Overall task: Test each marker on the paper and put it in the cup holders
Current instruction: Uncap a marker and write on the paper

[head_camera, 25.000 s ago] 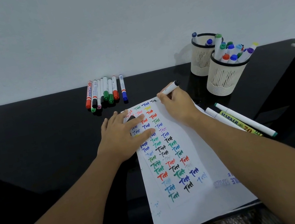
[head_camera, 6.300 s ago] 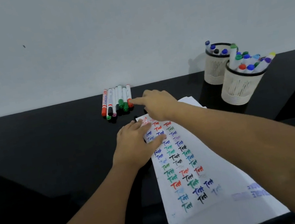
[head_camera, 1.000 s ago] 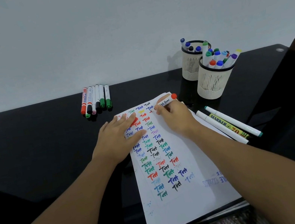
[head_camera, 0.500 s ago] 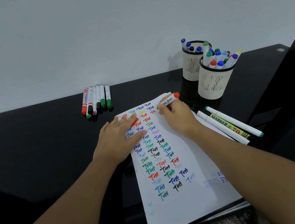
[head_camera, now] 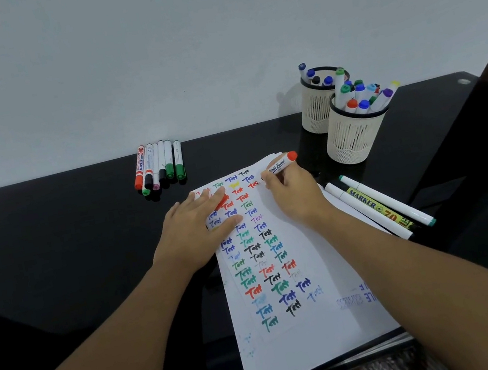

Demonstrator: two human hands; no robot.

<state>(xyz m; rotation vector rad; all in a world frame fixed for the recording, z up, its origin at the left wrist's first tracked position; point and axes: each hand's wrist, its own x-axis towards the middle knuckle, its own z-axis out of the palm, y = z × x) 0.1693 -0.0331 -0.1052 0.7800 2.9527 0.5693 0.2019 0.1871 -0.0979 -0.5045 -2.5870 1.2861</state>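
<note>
On the paper (head_camera: 310, 329): left hand (head_camera: 193, 231) flat, right hand (head_camera: 291, 194) gripping red marker (head_camera: 281, 163).

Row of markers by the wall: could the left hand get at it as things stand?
Probably yes: bare table lies between the left hand and the row of markers, but that hand presses the paper flat.
</note>
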